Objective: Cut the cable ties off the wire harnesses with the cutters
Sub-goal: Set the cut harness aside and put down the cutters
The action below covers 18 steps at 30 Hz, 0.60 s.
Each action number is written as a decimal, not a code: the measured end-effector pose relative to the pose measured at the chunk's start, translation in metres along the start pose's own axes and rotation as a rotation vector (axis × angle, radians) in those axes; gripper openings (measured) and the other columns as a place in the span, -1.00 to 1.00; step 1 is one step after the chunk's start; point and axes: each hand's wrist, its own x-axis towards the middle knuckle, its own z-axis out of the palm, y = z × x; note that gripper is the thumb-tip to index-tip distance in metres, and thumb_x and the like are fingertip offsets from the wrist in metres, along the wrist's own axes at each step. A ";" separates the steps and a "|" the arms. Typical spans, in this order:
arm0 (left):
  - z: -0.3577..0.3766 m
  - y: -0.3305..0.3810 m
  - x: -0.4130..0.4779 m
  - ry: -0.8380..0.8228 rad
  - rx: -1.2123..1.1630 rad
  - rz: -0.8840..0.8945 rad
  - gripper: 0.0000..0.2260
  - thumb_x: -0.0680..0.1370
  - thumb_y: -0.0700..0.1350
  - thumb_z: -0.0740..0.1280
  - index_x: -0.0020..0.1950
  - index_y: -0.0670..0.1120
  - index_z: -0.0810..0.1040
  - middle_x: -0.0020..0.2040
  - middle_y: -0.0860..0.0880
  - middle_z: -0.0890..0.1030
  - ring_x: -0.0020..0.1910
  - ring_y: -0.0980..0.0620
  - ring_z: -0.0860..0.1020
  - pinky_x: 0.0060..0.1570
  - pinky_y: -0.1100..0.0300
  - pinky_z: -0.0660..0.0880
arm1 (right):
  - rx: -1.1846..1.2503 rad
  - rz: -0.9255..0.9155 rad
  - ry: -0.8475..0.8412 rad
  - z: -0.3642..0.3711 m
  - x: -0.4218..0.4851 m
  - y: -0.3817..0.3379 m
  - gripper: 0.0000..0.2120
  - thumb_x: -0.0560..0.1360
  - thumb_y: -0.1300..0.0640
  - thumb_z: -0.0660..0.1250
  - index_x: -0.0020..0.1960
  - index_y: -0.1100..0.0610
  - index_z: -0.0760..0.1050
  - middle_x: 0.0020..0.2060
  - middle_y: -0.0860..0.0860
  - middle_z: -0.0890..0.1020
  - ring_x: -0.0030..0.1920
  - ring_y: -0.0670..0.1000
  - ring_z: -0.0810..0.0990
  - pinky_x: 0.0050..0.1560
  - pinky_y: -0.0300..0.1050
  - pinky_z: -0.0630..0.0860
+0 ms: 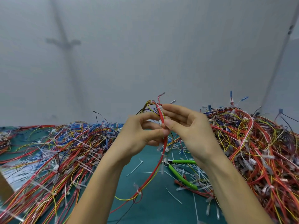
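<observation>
head view: upright red-and-yellow wire harness (161, 114) is pinched by left hand (139, 135) and right hand (189, 126); green-handled cutters (178, 173) lie beneath the latter.

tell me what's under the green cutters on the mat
The cutters lie on loose white cable ties over the green mat. The hanging harness crosses their nose, and the right forearm hides one handle's end.
</observation>
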 end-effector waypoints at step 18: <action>-0.007 0.000 0.003 0.206 -0.307 0.047 -0.79 0.43 -0.30 0.48 -0.03 -0.04 0.60 -0.25 0.01 0.66 -0.28 0.04 0.65 -0.27 0.27 0.57 | -0.337 0.162 -0.325 0.001 -0.004 0.002 -0.89 0.55 0.13 0.39 0.04 0.09 0.67 -0.16 -0.03 0.75 -0.09 -0.05 0.71 -0.02 -0.17 0.61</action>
